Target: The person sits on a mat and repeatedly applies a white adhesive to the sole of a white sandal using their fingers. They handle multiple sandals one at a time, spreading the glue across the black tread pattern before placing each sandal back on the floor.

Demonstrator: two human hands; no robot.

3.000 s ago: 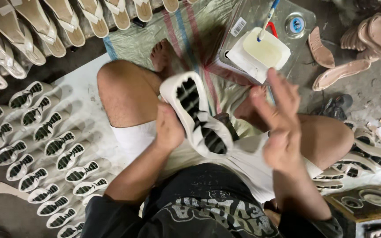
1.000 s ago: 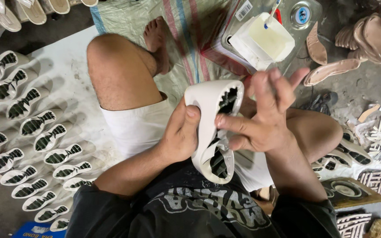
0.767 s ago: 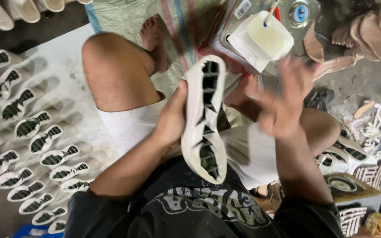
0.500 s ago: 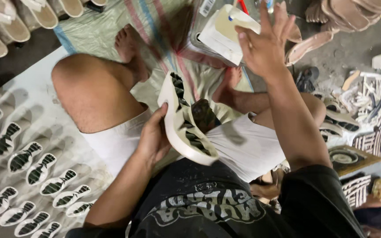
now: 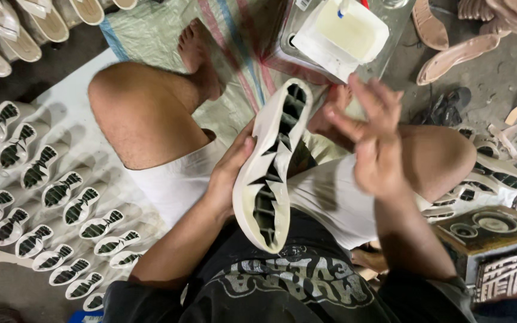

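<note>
The person sits cross-legged on a striped woven mat spread over the floor, with a white sheet on their left that carries rows of pale shoe soles, black-patterned cavities up. Over the lap, the left hand has its grip closed along the edge of a cream shoe sole, thumb on the rim, holding it tilted with its ribbed underside facing up. The right hand hovers just beside the sole, grip open and fingers spread, holding nothing. Judging by this, handling it well means keeping the left thumb off the hollow ribs and the sole steady, so the free fingers can reach every cavity. Beyond the knees, a clear plastic tray holds a white square tub of pale, creamy paste, with a brush handle standing in it.
</note>
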